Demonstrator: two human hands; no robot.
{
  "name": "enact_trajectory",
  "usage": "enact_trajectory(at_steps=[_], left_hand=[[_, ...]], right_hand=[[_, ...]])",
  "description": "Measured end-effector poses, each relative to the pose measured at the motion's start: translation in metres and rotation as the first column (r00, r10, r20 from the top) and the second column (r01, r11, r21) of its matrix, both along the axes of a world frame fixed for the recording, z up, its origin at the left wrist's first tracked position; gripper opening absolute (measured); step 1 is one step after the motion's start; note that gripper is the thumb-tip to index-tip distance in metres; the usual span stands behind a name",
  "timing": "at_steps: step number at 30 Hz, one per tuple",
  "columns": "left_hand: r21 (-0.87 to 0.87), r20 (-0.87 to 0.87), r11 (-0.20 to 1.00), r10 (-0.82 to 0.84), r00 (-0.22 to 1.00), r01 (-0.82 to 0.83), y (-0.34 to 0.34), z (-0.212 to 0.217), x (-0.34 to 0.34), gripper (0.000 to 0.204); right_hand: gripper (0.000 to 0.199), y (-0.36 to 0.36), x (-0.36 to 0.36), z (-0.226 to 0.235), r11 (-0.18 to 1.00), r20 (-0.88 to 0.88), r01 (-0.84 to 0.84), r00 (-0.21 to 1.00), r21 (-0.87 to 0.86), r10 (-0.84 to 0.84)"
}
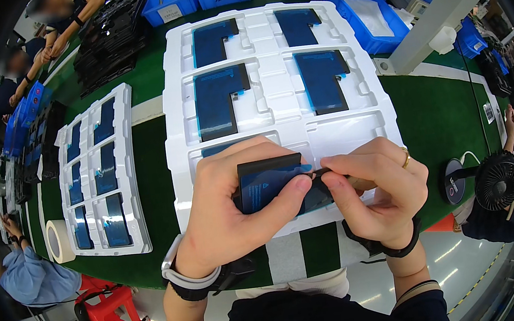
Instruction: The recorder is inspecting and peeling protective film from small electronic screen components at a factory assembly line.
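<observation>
My left hand [225, 211] is closed around a flat, dark battery pack [261, 190] with blue film on its face, the thumb lying across it. At the pack's right edge, the thumb and forefinger of my right hand [385, 188] pinch a small dark tab or connector; the fingertips partly hide it. Both hands are over the near part of a white molded tray [272, 99]. Farther up that tray, several similar L-shaped packs [218, 99] lie in its pockets. The pocket contents under my hands are mostly covered.
On the left stands a smaller-looking white tray [138, 201] of blue packs, with a tape roll [59, 241] beside it. Blue bins [374, 26] line the far side. A grey post [436, 13] and a black fan [498, 180] are at right. Other people sit around.
</observation>
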State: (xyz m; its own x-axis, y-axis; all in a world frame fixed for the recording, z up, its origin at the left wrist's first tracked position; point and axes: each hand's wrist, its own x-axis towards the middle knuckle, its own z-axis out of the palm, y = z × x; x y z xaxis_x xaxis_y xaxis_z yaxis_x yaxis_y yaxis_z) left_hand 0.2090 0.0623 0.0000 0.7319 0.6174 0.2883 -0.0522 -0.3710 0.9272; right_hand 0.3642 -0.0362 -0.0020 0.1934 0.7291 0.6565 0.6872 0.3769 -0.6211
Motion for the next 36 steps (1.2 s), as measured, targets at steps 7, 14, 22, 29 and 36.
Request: enact_trajectory(at_steps=[7, 14, 22, 29, 36], left_hand=[[-0.013, 0.014, 1.000, 0.001, 1.000, -0.001, -0.0002, -0.0001, -0.0002, 0.014], [0.001, 0.002, 1.000, 0.003, 1.000, -0.003, 0.0000, 0.0001, -0.0001, 0.014], [0.020, -0.002, 1.000, 0.018, 1.000, -0.018, -0.0003, -0.0002, 0.0004, 0.013], [0.039, -0.012, 0.999, 0.031, 0.999, -0.030, 0.0000, -0.0007, 0.0002, 0.013], [0.055, -0.010, 0.997, 0.055, 0.998, -0.054, -0.0004, -0.0014, 0.0005, 0.013]], right_hand=[[0.018, 0.0006, 0.0003, -0.0011, 0.999, 0.007, -0.015, 1.000, 0.034, 0.015], [0.018, 0.0008, 0.0000, -0.0013, 0.999, -0.007, -0.015, 1.000, 0.030, 0.015], [0.017, -0.0003, -0.0005, -0.0012, 1.000, -0.002, -0.007, 1.000, 0.005, 0.007], [0.017, 0.0010, -0.0015, -0.0035, 1.000, -0.009, -0.001, 1.000, 0.010, 0.002], [0.016, 0.0020, -0.0017, -0.0047, 1.000, -0.011, -0.014, 1.000, -0.004, 0.014]])
